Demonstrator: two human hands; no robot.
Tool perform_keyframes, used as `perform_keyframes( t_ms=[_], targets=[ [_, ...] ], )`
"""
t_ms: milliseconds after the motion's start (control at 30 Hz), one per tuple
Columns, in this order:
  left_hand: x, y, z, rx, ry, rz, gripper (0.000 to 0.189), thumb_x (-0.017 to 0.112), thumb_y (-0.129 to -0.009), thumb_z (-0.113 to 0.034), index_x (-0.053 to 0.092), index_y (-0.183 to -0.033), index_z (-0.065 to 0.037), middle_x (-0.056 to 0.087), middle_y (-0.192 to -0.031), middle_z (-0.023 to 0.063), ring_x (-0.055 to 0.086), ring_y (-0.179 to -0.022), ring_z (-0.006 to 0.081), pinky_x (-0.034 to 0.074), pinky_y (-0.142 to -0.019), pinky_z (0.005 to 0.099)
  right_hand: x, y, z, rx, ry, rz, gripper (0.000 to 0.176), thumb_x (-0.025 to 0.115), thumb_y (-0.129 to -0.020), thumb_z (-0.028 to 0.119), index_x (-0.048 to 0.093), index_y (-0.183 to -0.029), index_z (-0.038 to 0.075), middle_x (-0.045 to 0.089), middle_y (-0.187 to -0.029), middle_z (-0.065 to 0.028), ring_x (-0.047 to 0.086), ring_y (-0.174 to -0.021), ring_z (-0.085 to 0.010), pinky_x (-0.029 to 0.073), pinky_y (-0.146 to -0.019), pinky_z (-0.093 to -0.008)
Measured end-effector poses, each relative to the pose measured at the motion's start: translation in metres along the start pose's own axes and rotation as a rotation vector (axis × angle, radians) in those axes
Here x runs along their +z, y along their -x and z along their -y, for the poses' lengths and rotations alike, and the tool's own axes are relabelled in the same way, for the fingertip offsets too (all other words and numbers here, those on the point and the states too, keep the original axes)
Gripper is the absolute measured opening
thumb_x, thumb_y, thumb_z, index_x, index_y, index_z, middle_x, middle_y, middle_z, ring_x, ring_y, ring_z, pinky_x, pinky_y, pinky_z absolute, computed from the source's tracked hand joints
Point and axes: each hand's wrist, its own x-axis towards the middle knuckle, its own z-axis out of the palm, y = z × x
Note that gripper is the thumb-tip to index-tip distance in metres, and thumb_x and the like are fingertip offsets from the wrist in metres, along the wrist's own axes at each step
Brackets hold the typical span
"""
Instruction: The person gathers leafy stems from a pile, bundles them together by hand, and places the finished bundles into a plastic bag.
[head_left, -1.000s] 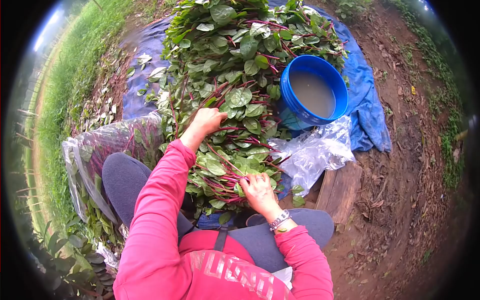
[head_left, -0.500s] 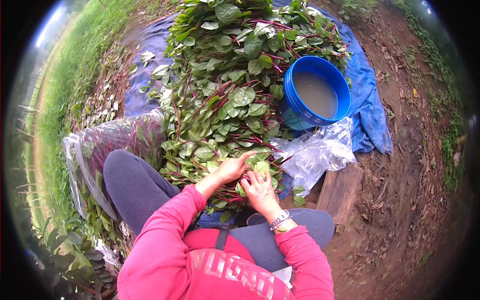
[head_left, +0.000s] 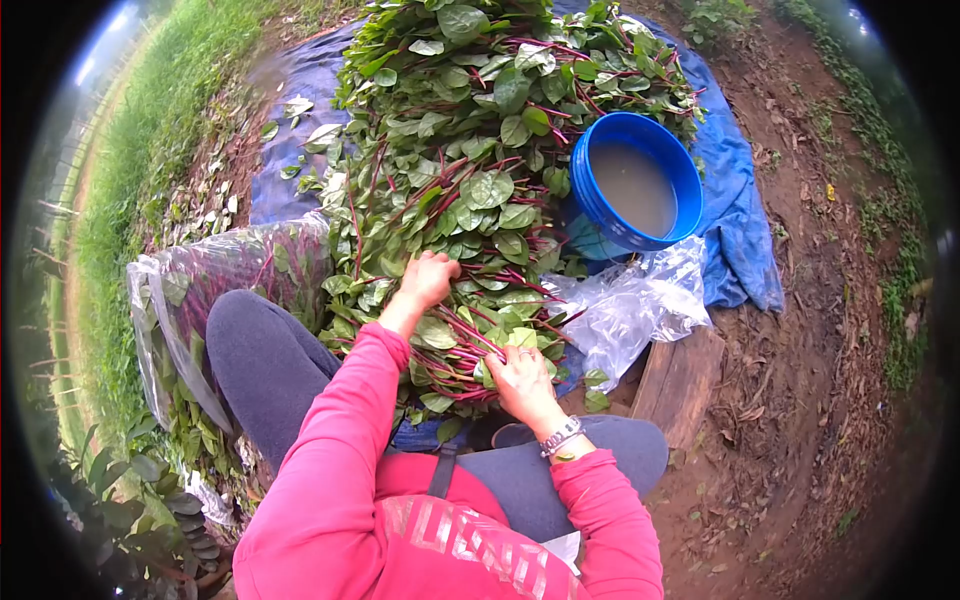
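A large heap of leafy greens with reddish-purple stems (head_left: 440, 200) lies in front of me. My left hand (head_left: 430, 279) reaches into the near part of the heap, its fingers curled down among leaves; what they grip, if anything, is hidden. Lower and to the right, my right hand (head_left: 521, 381), with a metal watch on the wrist, is closed around the right part of a bunch of purple-red stems (head_left: 462, 352) lying close to my lap. The bunch's leaves spread to both sides of the stems.
A blue bucket (head_left: 590, 190) of cloudy water stands right of the heap on a blue tarp (head_left: 738, 240). Nearer are a crumpled clear plastic bag (head_left: 640, 310) and a wooden block (head_left: 680, 388). At left, a clear bag (head_left: 160, 330) holds more greens beside my knee.
My left hand has moved away from my right hand, up and left into the heap. The stems between them are now more exposed. My right hand has stayed almost in place.
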Motion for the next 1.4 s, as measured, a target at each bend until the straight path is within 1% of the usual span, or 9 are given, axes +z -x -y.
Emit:
perform_keyframes(
  t_ms=[100, 367, 467, 600, 833, 1133, 1167, 1267, 1400],
  targets=[
    [0.011, -0.001, 0.021, 0.071, -0.174, 0.242, 0.027, 0.054, -0.077, -0.012, 0.067, -0.095, -0.026, 0.058, -0.105, 0.0008, 0.048, -0.113, 0.0243, 0.044, -0.087, 0.0463, 0.000, 0.000, 0.000, 0.014, -0.006, 0.030, 0.037, 0.061, -0.064, 0.003, 0.055, -0.099, 0.009, 0.054, -0.085, -0.0138, 0.056, -0.083, -0.0294, 0.042, -0.078, -0.0405],
    [-0.004, 0.000, 0.055, 0.135, -0.149, 0.157, 0.022, 0.053, -0.079, -0.015, 0.066, -0.097, -0.018, 0.061, -0.099, 0.0041, 0.056, -0.100, 0.0274, 0.048, -0.082, 0.0401, 0.003, 0.000, -0.001, 0.028, -0.007, 0.000, 0.027, 0.060, -0.066, 0.004, 0.053, -0.091, 0.010, 0.054, -0.082, -0.0124, 0.058, -0.081, -0.0278, 0.043, -0.075, -0.0407],
    [-0.012, -0.002, 0.065, -0.109, 0.173, -0.318, 0.022, 0.050, -0.083, -0.014, 0.062, -0.101, -0.012, 0.060, -0.097, 0.0123, 0.058, -0.092, 0.0323, 0.047, -0.079, 0.0423, 0.004, -0.001, -0.001, 0.042, -0.017, 0.008, 0.027, 0.060, -0.066, 0.003, 0.053, -0.091, 0.010, 0.054, -0.082, -0.0125, 0.058, -0.081, -0.0282, 0.043, -0.076, -0.0417],
    [-0.017, 0.001, 0.061, 0.003, 0.188, -0.535, 0.020, 0.052, -0.081, -0.008, 0.063, -0.098, -0.010, 0.061, -0.092, 0.0132, 0.058, -0.091, 0.0336, 0.047, -0.080, 0.0413, 0.004, -0.001, 0.000, 0.050, -0.037, 0.013, 0.026, 0.060, -0.066, 0.003, 0.053, -0.091, 0.009, 0.054, -0.082, -0.0120, 0.058, -0.082, -0.0284, 0.044, -0.079, -0.0427],
    [-0.010, -0.030, -0.006, 0.129, 0.058, -0.012, 0.020, 0.057, -0.078, -0.018, 0.062, -0.097, -0.013, 0.061, -0.094, 0.0118, 0.059, -0.093, 0.0308, 0.048, -0.079, 0.0424, 0.004, -0.002, -0.001, 0.019, -0.041, -0.026, 0.026, 0.059, -0.065, 0.002, 0.053, -0.090, 0.009, 0.054, -0.083, -0.0114, 0.057, -0.083, -0.0280, 0.043, -0.076, -0.0417],
    [0.017, -0.054, -0.006, 0.107, -0.144, -0.032, 0.021, 0.057, -0.082, -0.026, 0.059, -0.100, -0.016, 0.060, -0.092, 0.0081, 0.059, -0.093, 0.0274, 0.048, -0.074, 0.0428, 0.006, 0.001, -0.001, 0.044, -0.040, -0.009, 0.027, 0.059, -0.065, 0.002, 0.052, -0.090, 0.009, 0.053, -0.081, -0.0118, 0.057, -0.080, -0.0280, 0.042, -0.074, -0.0404],
    [0.011, -0.055, -0.002, 0.033, 0.050, -0.187, 0.020, 0.059, -0.079, -0.025, 0.059, -0.096, -0.015, 0.059, -0.091, 0.0087, 0.059, -0.092, 0.0273, 0.048, -0.072, 0.0429, 0.005, 0.000, -0.001, 0.039, -0.047, -0.016, 0.027, 0.060, -0.065, 0.003, 0.052, -0.091, 0.009, 0.053, -0.081, -0.0118, 0.056, -0.080, -0.0279, 0.042, -0.074, -0.0405],
    [-0.007, -0.046, -0.004, 0.125, -0.145, -0.500, 0.021, 0.063, -0.078, -0.029, 0.056, -0.091, -0.013, 0.060, -0.091, 0.0093, 0.060, -0.090, 0.0251, 0.046, -0.068, 0.0413, 0.001, -0.002, 0.001, 0.044, -0.054, -0.018, 0.026, 0.059, -0.066, 0.003, 0.052, -0.090, 0.009, 0.053, -0.081, -0.0118, 0.056, -0.080, -0.0278, 0.042, -0.074, -0.0404],
    [0.004, -0.033, -0.017, 0.104, -0.182, -0.183, 0.033, 0.065, -0.076, -0.039, 0.058, -0.088, -0.009, 0.062, -0.085, 0.0088, 0.061, -0.084, 0.0274, 0.046, -0.069, 0.0392, 0.003, -0.002, 0.000, 0.046, -0.051, -0.016, 0.027, 0.057, -0.069, 0.003, 0.053, -0.095, 0.008, 0.053, -0.080, -0.0114, 0.056, -0.079, -0.0271, 0.042, -0.075, -0.0405]
  ],
)
